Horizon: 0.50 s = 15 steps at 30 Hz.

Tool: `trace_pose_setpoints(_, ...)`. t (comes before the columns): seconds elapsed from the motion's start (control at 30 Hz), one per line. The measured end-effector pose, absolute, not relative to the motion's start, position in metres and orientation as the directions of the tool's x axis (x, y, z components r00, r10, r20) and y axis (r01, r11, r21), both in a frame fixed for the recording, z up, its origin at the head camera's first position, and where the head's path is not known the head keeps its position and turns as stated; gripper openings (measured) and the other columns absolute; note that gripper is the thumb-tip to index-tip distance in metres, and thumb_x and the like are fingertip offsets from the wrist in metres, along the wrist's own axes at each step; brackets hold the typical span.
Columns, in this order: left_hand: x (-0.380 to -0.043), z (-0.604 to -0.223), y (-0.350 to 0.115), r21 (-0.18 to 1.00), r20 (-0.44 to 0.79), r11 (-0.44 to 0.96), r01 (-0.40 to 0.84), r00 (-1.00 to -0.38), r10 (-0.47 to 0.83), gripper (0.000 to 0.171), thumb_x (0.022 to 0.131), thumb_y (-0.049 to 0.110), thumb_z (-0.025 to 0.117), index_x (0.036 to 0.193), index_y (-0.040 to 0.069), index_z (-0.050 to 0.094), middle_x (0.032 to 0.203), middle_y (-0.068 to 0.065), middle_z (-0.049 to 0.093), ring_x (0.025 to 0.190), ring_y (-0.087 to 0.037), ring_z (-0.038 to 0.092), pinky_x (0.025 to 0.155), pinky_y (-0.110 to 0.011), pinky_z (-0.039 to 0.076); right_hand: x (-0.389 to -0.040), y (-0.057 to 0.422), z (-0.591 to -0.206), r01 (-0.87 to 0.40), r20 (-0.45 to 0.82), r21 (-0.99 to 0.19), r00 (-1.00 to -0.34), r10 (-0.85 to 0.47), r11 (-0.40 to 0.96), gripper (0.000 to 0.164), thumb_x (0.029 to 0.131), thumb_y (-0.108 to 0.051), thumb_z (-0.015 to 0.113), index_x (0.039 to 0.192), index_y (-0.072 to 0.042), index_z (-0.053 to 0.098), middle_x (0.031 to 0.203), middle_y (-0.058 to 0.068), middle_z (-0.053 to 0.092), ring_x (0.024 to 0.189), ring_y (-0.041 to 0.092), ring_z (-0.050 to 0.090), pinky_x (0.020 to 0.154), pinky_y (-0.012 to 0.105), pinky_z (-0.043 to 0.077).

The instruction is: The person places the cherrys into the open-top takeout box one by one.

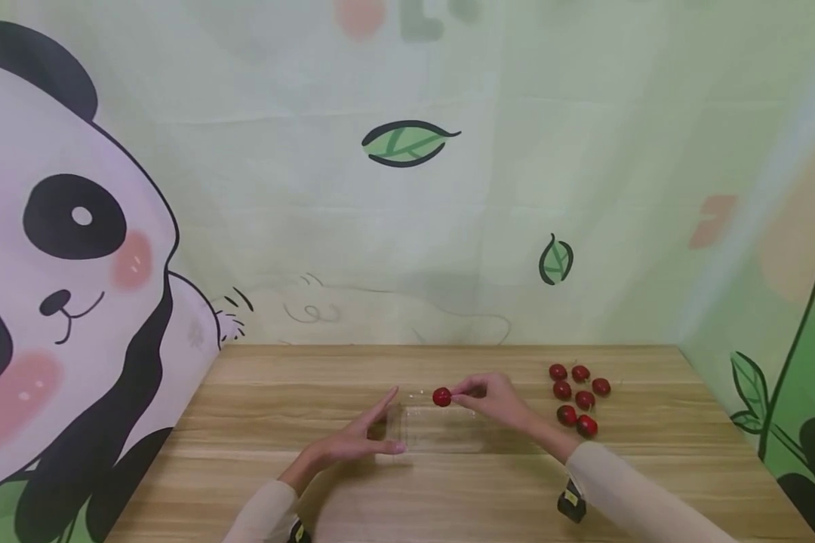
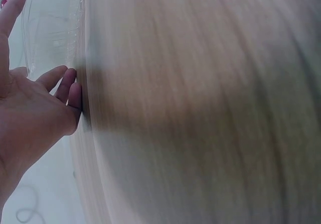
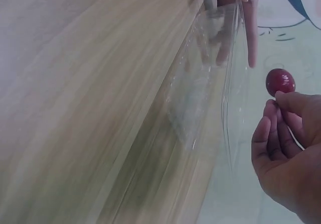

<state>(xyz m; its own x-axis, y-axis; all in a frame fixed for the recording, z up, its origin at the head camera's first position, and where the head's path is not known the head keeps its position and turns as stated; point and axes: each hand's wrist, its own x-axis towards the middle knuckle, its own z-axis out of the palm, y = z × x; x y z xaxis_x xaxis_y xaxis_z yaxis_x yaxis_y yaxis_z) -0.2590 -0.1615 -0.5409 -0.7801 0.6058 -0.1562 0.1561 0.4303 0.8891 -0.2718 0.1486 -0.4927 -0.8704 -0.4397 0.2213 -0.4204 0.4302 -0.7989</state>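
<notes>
Cherry [image 1: 441,397], pinched by the right hand [image 1: 494,399]; clear box [image 1: 441,436], edges hardly discerned, flanked by the spread left hand [image 1: 351,440].

8 red cherries [image 1: 585,400]; 1 table [image 1: 414,498]; 1 printed panda [image 1: 102,158]; seemingly 1 clear box [image 1: 441,433].

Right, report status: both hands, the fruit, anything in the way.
Right hand pinches red fruit above clear box. Left hand at box's left end, thumb and fingers spread. Nothing visible between fruit and box.
</notes>
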Motion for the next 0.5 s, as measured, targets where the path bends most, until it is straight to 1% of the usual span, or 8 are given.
trace_pose_setpoints(0.07,-0.259,-0.541,-0.161,0.889,-0.158,0.431,0.156,-0.778,0.608,0.108,0.091,0.043,0.076,0.166,0.026,0.001,0.172,-0.016,0.01,0.157,-0.043,0.017,0.12,-0.074,0.017,-0.274,0.143,-0.493,-0.423,0.212,-0.787,-0.869,-0.448,0.448,0.011,0.093,-0.007,0.073,0.097,0.001,0.078,0.092,0.015,0.079,0.078,0.006,0.067,0.07,0.016,0.055)
trace_pose_setpoints(0.2,-0.259,-0.54,-0.16,0.888,-0.169,0.436,0.145,-0.779,0.603,0.108,0.09,0.043,0.076,0.166,0.029,0.0,0.173,-0.015,0.008,0.157,-0.043,0.018,0.119,-0.075,0.018,-0.282,0.135,-0.495,-0.442,0.188,-0.751,-0.856,-0.482,0.491,0.009,0.092,-0.007,0.073,0.095,0.0,0.078,0.09,0.012,0.079,0.075,0.002,0.065,0.068,0.016,0.054)
trace_pose_setpoints(0.43,-0.258,-0.535,-0.16,0.887,-0.174,0.439,0.142,-0.778,0.604,0.108,0.091,0.041,0.076,0.165,0.035,-0.002,0.172,-0.018,0.007,0.156,-0.044,0.017,0.119,-0.074,0.018,-0.294,0.12,-0.497,-0.444,0.136,-0.719,-0.844,-0.518,0.534,0.007,0.089,-0.003,0.075,0.09,0.004,0.078,0.084,0.013,0.078,0.068,0.001,0.059,0.061,0.016,0.048)
trace_pose_setpoints(0.5,-0.258,-0.535,-0.16,0.889,-0.179,0.438,0.136,-0.776,0.605,0.108,0.091,0.042,0.076,0.165,0.036,-0.002,0.172,-0.018,0.008,0.157,-0.044,0.017,0.119,-0.075,0.018,-0.294,0.115,-0.497,-0.441,0.127,-0.717,-0.844,-0.52,0.54,0.007,0.088,-0.001,0.075,0.089,0.005,0.078,0.082,0.014,0.078,0.067,0.004,0.061,0.059,0.015,0.048)
